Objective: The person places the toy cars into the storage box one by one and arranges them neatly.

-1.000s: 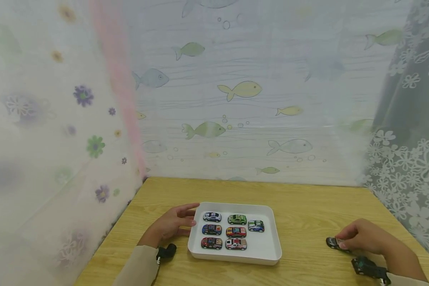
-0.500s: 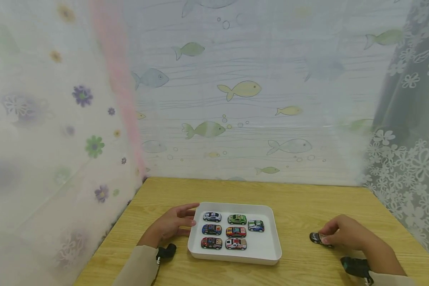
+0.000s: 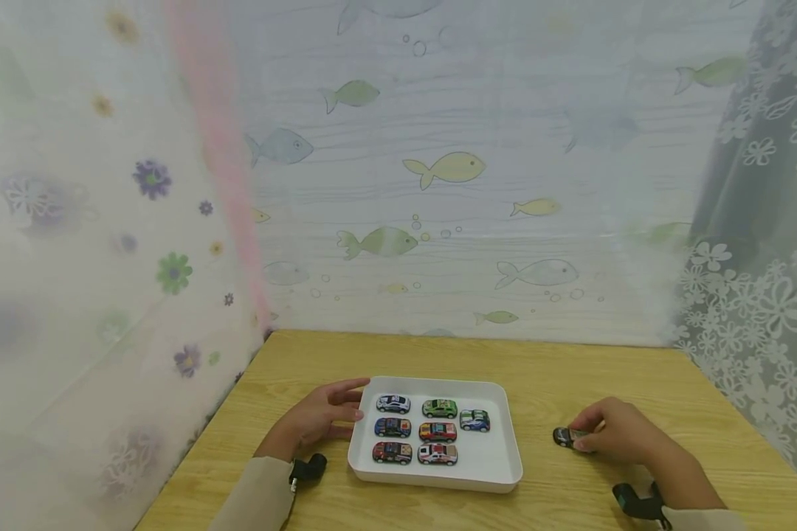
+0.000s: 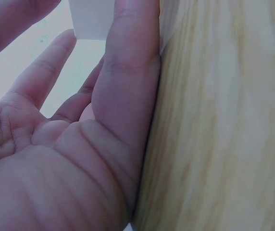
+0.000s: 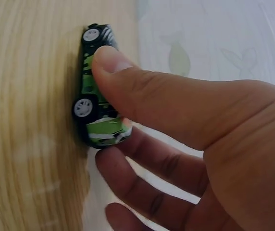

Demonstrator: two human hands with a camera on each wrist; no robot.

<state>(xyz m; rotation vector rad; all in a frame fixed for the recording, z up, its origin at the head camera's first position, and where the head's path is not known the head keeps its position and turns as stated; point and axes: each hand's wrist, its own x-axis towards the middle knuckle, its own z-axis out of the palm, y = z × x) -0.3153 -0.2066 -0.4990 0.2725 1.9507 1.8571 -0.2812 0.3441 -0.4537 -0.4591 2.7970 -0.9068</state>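
My right hand (image 3: 616, 431) pinches a dark toy car (image 3: 561, 436) low over the table, right of the tray. Seen in the right wrist view, the toy car (image 5: 89, 83) has green panels and silver wheels, with the thumb laid along its side. A white tray (image 3: 438, 482) holds several toy cars in columns, among them a green car (image 3: 440, 408), a white-and-blue car (image 3: 475, 420) and a red-and-black car (image 3: 392, 452). My left hand (image 3: 311, 415) rests at the tray's left side, fingers spread and fingertips at its wall. The left wrist view shows that hand's palm (image 4: 56, 159), holding nothing.
The wood-grain table (image 3: 292, 501) runs back to a fish-patterned curtain (image 3: 452, 280). A flowered curtain (image 3: 106, 295) borders it at the left, and a lace-patterned one (image 3: 764, 310) at the right. Black wrist cameras sit on both wrists.
My right hand has moved left across the table with the toy car, coming closer to the tray. The left hand, the tray and the cars in it stay put.
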